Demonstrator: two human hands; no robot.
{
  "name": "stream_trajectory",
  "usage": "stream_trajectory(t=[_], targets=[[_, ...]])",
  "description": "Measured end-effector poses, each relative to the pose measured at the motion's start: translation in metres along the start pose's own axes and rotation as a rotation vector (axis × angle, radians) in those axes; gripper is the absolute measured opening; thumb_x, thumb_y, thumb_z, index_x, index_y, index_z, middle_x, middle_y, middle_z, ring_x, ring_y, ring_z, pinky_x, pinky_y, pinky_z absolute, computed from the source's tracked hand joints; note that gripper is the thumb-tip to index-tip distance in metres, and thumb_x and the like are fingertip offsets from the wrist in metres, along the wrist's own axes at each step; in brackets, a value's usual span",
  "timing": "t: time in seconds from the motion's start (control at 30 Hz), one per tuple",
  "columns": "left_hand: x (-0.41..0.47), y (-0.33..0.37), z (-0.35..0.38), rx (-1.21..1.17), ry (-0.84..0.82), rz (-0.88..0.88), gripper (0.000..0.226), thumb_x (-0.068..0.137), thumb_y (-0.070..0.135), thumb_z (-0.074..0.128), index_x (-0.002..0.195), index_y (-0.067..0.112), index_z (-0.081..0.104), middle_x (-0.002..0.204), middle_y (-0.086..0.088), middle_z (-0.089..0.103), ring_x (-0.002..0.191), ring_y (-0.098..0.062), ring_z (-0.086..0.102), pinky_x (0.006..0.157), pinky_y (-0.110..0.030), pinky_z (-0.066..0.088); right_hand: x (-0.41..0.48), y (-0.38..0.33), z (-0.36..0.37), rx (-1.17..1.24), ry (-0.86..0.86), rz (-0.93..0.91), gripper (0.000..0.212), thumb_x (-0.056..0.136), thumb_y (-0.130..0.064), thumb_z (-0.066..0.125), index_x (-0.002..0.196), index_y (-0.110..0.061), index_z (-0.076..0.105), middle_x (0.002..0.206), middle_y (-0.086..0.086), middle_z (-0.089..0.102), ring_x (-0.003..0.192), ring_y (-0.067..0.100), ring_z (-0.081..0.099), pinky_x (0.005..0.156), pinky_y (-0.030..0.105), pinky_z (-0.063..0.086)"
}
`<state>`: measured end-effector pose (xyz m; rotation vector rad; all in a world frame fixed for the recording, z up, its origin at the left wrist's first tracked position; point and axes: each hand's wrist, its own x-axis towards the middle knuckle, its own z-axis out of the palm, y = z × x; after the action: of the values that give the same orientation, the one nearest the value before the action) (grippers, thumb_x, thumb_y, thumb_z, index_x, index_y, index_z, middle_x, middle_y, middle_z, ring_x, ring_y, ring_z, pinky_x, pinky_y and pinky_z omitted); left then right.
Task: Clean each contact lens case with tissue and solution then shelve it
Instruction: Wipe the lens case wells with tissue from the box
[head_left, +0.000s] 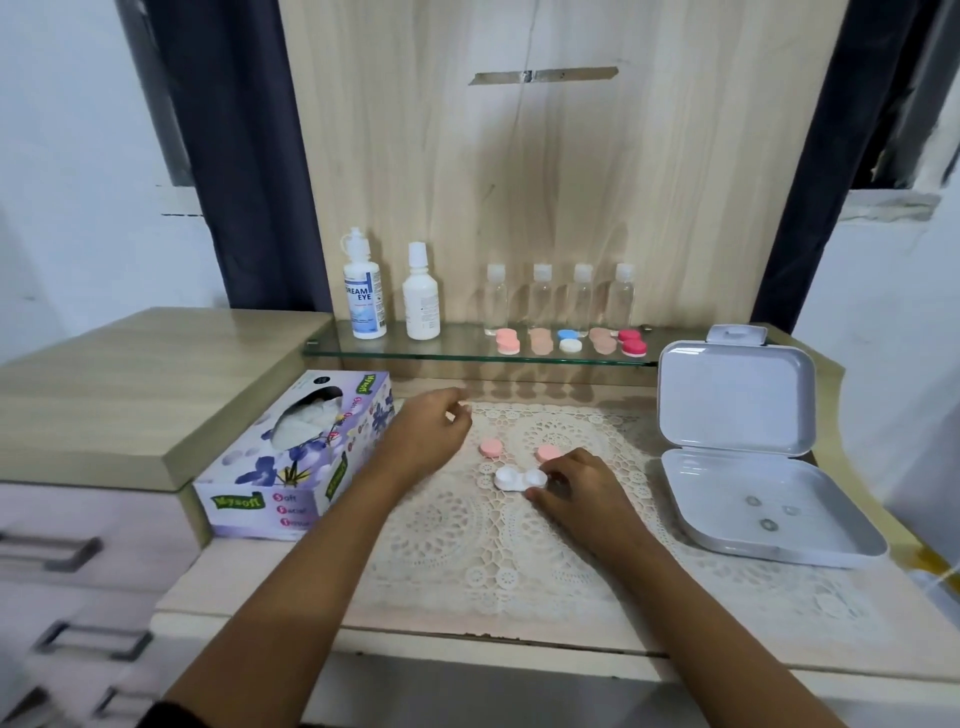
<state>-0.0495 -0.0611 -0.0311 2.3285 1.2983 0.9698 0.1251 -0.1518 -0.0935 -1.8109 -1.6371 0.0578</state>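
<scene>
Right hand (576, 486) pinches the right well of the white case (511, 479), fingers and thumb curled on that end, with the case sitting on the lace mat (467, 545). Left hand (428, 434) hovers with fingers loosely curled; nothing is seen in it, though the tips are blurred. Key relation: the case lies just off the right fingertips, to their left, and to the right of and nearer the body than the left hand. Its long axis runs side to side across the person, and the left well is free and faces the left hand. The right hand is nearer and already on it. The case is white, two round wells joined, both uncapped and open-topped, insides too small to judge. The left pink cap (491, 448) and right pink cap (546, 453) lie flat just beyond the case, between the two hands, apart from it. The tissue box (291, 467) is just left of the left hand, with a tissue sticking up, so probably the left hand's next reach. The solution bottle (364, 296) stands on the glass shelf (415, 349), beyond the left hand. The shelved cases (570, 340) sit in a row beyond both hands. An open grey box (753, 499) is well to the right of the right hand.
</scene>
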Motion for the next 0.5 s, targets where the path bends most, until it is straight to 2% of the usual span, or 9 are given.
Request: stream_trajectory(t=[0.1, 0.23, 0.37, 0.5], targets=[[0.005, -0.005, -0.034, 0.104, 0.108, 0.048, 0.029, 0.093, 0.022, 0.049, 0.116, 0.011, 0.062, 0.106, -0.007, 0.066, 0.097, -0.024, 0.059, 0.082, -0.033, 0.047, 0.0, 0.001, 0.0, -0.007, 0.004, -0.008, 0.033, 0.083, -0.032, 0.066, 0.109, -0.011, 0.065, 0.106, 0.004, 0.058, 0.098, 0.018, 0.049, 0.076, 0.023, 0.036], [0.015, -0.034, -0.082, 0.281, 0.172, 0.004, 0.027, 0.092, 0.016, 0.047, 0.113, 0.01, 0.063, 0.11, -0.014, 0.065, 0.098, -0.03, 0.058, 0.081, -0.037, 0.047, 0.001, 0.001, 0.001, 0.008, 0.017, -0.013, 0.035, 0.082, -0.03, 0.069, 0.11, -0.009, 0.065, 0.105, 0.007, 0.06, 0.099, 0.023, 0.052, 0.079, 0.027, 0.038], [0.021, -0.073, -0.109, 0.503, -0.018, -0.128, 0.024, 0.089, 0.014, 0.052, 0.108, 0.015, 0.065, 0.112, -0.011, 0.064, 0.096, -0.027, 0.057, 0.08, -0.035, 0.048, 0.0, 0.001, 0.0, 0.001, 0.016, -0.017, 0.034, 0.082, -0.029, 0.069, 0.109, -0.009, 0.066, 0.104, 0.007, 0.06, 0.097, 0.023, 0.052, 0.078, 0.028, 0.038], [0.015, -0.088, -0.112, 0.62, -0.223, -0.132, 0.032, 0.082, 0.014, 0.057, 0.111, 0.022, 0.068, 0.115, -0.004, 0.062, 0.098, -0.02, 0.056, 0.085, -0.035, 0.049, 0.0, 0.0, 0.0, 0.01, 0.02, -0.014, 0.034, 0.081, -0.029, 0.069, 0.108, -0.009, 0.066, 0.103, 0.006, 0.059, 0.095, 0.021, 0.051, 0.076, 0.026, 0.035]])
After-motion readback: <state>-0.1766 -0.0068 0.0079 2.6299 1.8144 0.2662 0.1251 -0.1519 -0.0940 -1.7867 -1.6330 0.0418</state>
